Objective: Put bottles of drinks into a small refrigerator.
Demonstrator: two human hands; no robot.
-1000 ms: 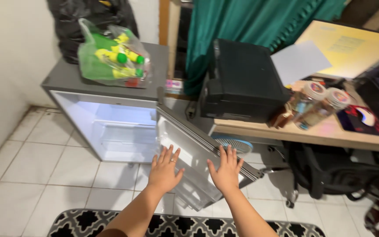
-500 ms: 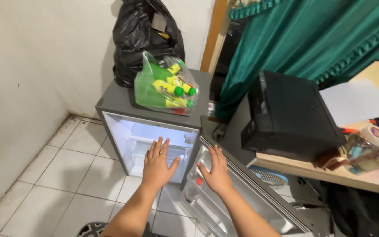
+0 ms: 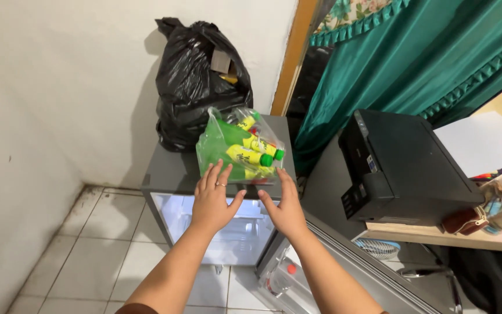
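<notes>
Head view: left hand (image 3: 213, 197) flat, fingers spread, empty, reaching up toward green bag (image 3: 236, 152); fingertips at bag's lower left edge, contact unclear. Right hand (image 3: 287, 208) likewise spread wide and empty, fingertips just below bag's right corner. Bag holds yellow bottles (image 3: 254, 156) with green caps, sits on top of grey fridge (image 3: 172, 171), front right. Black sack (image 3: 196, 81) behind bag, against wall. Fridge door (image 3: 344, 264) swung open to the right, interior lit. Black printer (image 3: 399, 166) on desk at right.
</notes>
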